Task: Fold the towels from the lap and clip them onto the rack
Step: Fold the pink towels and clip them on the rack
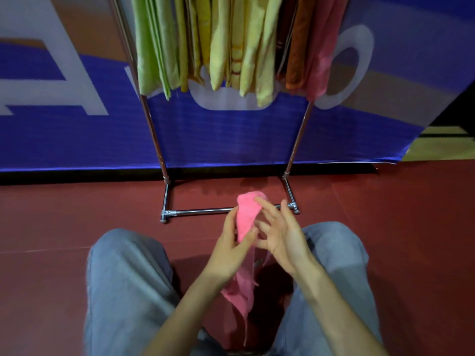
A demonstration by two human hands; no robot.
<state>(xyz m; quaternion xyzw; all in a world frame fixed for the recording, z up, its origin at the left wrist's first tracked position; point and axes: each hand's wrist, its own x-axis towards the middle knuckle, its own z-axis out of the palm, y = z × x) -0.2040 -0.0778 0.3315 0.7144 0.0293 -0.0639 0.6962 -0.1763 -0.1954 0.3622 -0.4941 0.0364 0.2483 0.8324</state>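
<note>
Pink towel point(245, 217) is hanging loose because the left hand point(228, 250) is gripping its top. The right hand point(282, 237) is touching it with open fingers point(266, 209), probably to fold it

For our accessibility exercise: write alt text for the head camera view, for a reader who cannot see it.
A seated person holds up a pink towel, the left hand pinching it and the right hand touching it with spread fingers. Ahead stands a metal rack hung with green, yellow, orange and pink towels.
</note>
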